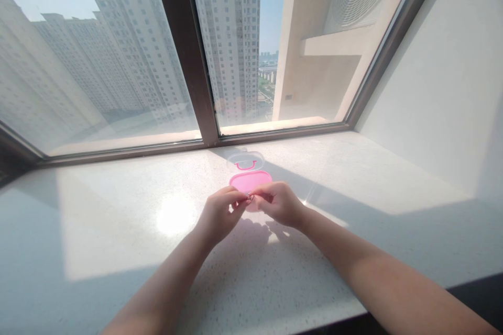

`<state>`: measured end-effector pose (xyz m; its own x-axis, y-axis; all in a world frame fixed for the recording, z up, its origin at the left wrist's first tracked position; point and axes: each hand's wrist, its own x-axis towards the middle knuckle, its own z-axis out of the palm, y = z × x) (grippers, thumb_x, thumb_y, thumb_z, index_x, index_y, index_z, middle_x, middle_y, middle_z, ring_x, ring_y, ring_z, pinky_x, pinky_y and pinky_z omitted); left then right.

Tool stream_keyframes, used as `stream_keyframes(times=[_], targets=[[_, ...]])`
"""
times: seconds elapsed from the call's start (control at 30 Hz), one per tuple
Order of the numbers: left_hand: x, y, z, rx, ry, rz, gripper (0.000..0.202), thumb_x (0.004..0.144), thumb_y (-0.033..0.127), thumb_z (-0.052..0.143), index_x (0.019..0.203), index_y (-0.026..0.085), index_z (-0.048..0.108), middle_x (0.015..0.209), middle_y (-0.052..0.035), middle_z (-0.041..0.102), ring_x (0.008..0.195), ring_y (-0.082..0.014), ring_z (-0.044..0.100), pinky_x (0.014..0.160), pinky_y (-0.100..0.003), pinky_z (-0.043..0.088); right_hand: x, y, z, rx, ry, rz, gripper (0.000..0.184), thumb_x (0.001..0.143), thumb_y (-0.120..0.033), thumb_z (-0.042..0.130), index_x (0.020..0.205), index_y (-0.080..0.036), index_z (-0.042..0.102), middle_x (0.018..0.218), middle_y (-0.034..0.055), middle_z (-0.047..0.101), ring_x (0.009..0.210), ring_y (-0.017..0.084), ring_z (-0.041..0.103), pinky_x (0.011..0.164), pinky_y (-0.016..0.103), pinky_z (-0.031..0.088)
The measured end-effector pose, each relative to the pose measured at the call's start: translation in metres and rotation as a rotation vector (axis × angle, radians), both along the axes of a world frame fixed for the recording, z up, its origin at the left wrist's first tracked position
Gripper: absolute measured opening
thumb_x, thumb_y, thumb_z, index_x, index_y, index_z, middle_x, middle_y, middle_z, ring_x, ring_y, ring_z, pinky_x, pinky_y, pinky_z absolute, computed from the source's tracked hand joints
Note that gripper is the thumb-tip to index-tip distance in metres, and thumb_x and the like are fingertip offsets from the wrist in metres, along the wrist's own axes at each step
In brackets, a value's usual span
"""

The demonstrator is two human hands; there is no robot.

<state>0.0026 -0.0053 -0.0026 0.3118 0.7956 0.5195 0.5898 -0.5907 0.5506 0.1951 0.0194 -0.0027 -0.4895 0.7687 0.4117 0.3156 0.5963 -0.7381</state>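
A small pink box point(249, 179) lies open on the white stone windowsill point(118, 220), its clear lid point(245, 159) with a pink clasp folded back toward the window. My left hand point(220, 213) and my right hand point(277, 202) meet just in front of the box. Both are pinched, fingertips together, on a tiny dark item point(250, 197) too small to name.
A large window point(118, 63) with a dark frame point(188, 63) runs along the far edge of the sill. A white wall point(440, 89) closes the right side. The sill's front edge point(471, 280) drops off at lower right.
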Motion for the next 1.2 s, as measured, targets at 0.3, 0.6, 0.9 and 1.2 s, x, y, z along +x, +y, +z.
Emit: stream_keyframes(times=[0.3,0.6,0.9,1.2], targets=[[0.0013,0.0002,-0.0023,0.069,-0.028,-0.038,0.009,0.084,0.018,0.061,0.077,0.018,0.068,0.069,-0.002,0.063,0.061,-0.0115,0.054,0.058,-0.023,0.044,-0.0005,-0.0001,0.0001,-0.027,-0.017,0.031,0.025,0.081,-0.011,0.05,0.082,-0.015,0.074,0.06,-0.0011,0.062,0.052,0.009,0.046,0.05,0.02,0.035],[0.0028,-0.0009,-0.0024,0.082,-0.016,-0.06,0.008,0.083,0.014,0.06,0.08,0.018,0.066,0.072,-0.0015,0.063,0.063,-0.0106,0.054,0.059,-0.022,0.044,-0.0011,-0.0017,0.0043,-0.09,-0.022,0.089,0.029,0.082,-0.008,0.046,0.086,-0.015,0.073,0.063,-0.0012,0.063,0.054,0.009,0.053,0.054,0.02,0.038],[0.0035,-0.0011,-0.0025,0.127,-0.028,-0.053,0.009,0.081,0.011,0.06,0.079,0.017,0.065,0.069,-0.0007,0.062,0.06,-0.0101,0.053,0.056,-0.022,0.044,-0.001,-0.0022,0.0056,-0.145,0.011,0.118,0.028,0.086,-0.011,0.043,0.079,-0.013,0.071,0.063,-0.0005,0.06,0.055,0.009,0.053,0.053,0.019,0.042],[0.0053,-0.0035,0.0032,0.184,-0.042,-0.03,0.011,0.08,0.008,0.059,0.074,0.017,0.062,0.065,0.0002,0.06,0.058,-0.0095,0.051,0.054,-0.021,0.043,-0.003,-0.004,0.0055,-0.332,0.147,0.282,0.043,0.081,-0.006,0.039,0.112,-0.017,0.067,0.089,0.0037,0.067,0.062,0.009,0.056,0.057,0.022,0.048]])
